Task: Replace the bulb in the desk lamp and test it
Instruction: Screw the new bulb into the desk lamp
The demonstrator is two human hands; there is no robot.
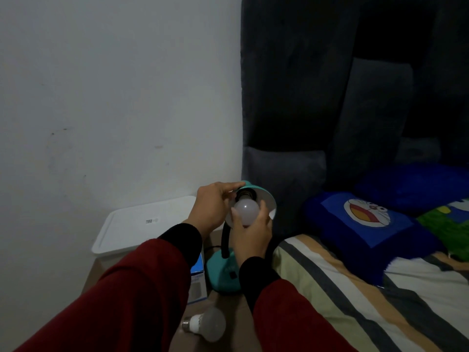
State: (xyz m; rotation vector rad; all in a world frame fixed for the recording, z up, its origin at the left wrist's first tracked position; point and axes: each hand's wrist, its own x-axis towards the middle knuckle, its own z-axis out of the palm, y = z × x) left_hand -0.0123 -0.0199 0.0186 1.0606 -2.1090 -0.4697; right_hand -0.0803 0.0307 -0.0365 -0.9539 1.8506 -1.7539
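Observation:
A teal desk lamp stands on a bedside surface, its base (223,275) low and its shade (264,196) tilted up toward me. My left hand (215,207) grips the back and rim of the shade. A white bulb (245,209) sits at the dark socket inside the shade, and my right hand (251,232) wraps around it from below. The bulb is unlit. Another white bulb (206,324) lies on its side on the surface near me, its metal screw cap pointing left.
A white lidded box (142,224) stands against the wall to the left. A blue and white bulb carton (198,278) sits beside the lamp base. A bed with a striped blanket (355,288) and blue pillows (368,222) fills the right side, before a dark headboard.

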